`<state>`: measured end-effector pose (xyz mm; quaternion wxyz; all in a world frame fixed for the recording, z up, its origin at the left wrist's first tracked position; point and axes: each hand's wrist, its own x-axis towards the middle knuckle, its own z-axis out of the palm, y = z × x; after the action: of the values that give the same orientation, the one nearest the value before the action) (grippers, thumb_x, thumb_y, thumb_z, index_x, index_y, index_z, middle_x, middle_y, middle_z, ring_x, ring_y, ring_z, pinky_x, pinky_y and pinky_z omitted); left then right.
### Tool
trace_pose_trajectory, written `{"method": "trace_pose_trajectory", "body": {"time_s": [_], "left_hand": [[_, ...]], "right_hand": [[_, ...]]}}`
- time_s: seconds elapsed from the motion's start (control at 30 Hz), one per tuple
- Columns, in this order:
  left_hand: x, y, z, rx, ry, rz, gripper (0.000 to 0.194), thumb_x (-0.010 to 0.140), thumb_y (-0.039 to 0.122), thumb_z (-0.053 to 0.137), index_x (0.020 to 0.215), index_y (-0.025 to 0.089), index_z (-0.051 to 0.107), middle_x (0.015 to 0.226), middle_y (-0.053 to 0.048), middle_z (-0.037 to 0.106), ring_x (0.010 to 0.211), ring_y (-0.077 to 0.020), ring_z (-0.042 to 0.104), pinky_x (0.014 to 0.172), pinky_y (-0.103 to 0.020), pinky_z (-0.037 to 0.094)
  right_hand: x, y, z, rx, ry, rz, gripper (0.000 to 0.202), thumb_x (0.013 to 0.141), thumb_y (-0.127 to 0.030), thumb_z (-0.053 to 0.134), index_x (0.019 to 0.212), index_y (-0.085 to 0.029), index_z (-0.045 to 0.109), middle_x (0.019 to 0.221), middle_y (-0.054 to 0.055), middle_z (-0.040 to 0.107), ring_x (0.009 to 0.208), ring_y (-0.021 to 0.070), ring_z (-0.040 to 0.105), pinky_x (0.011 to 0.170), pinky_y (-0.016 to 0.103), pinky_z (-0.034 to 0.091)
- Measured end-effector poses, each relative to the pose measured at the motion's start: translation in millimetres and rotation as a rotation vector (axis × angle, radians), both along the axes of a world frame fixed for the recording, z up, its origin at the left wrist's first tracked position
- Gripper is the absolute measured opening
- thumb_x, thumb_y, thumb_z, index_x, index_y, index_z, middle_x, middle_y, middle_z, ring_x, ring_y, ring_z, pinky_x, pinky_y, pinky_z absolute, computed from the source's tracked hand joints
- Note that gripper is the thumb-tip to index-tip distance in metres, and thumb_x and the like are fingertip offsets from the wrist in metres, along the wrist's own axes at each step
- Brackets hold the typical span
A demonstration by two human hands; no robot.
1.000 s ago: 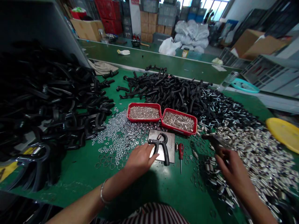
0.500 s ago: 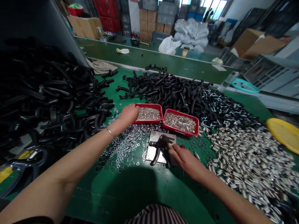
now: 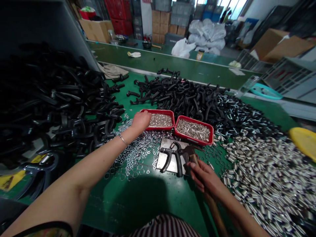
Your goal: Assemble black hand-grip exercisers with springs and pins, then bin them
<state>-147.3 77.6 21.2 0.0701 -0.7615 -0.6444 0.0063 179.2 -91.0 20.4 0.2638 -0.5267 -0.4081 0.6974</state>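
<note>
My left hand (image 3: 141, 121) reaches over the left end of a red tray (image 3: 161, 128) of tiny metal parts. Its fingers are bent together at the tray, and their tips are hidden. My right hand (image 3: 203, 174) is closed round the wooden handle of a hammer (image 3: 215, 210), whose dark head hangs at the right side of a metal plate (image 3: 173, 165). On that plate lies a black hand grip exerciser (image 3: 178, 161) with a small spring at its top. A second red tray (image 3: 194, 141), holding small metal pins, stands to the right of the first.
Loose washers and rings (image 3: 138, 154) spread left of the plate. Black handles (image 3: 182, 93) are heaped behind the trays, with more handles (image 3: 74, 98) at left. Metal springs or sleeves (image 3: 266, 171) cover the right side, beside a yellow lid (image 3: 303, 141).
My right hand has moved right and turned, taking the hammer off the hand grip exerciser, which now shows more fully. My left hand stays at the left tray. The view has shifted slightly.
</note>
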Motion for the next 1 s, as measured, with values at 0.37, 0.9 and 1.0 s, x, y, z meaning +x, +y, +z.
{"method": "trace_pose_trajectory", "body": {"time_s": [0.37,0.9,1.0], "left_hand": [[-8.3,3.1,-6.1,0.098,-0.152,0.153,0.026,0.096,0.028,0.046,0.102,0.018,0.069,0.107,-0.013,0.068,0.093,-0.0274,0.066,0.076,-0.035,0.047],[78.8,-66.6,0.6,-0.208,-0.655,-0.314,0.019,0.095,0.031,0.053,0.1,0.025,0.07,0.102,-0.004,0.071,0.092,-0.0211,0.066,0.08,-0.034,0.05],[84.3,-61.2,-7.4,-0.201,-0.781,-0.272,0.014,0.093,0.027,0.056,0.093,0.022,0.069,0.098,-0.003,0.07,0.092,-0.0197,0.066,0.084,-0.034,0.05]], "right_hand": [[14.4,-27.4,-11.1,-0.066,0.228,-0.264,0.036,0.091,-0.044,0.064,0.117,-0.02,0.057,0.064,-0.006,0.052,0.038,0.0014,0.025,0.03,0.012,0.024],[0.8,-13.1,-23.2,-0.011,0.227,-0.322,0.038,0.088,-0.041,0.067,0.116,-0.02,0.053,0.061,-0.009,0.046,0.039,0.0024,0.025,0.031,0.013,0.026],[-1.6,-11.7,-23.5,-0.014,0.229,-0.33,0.037,0.087,-0.041,0.067,0.114,-0.02,0.053,0.06,-0.01,0.046,0.039,0.0027,0.025,0.031,0.013,0.026]]}}
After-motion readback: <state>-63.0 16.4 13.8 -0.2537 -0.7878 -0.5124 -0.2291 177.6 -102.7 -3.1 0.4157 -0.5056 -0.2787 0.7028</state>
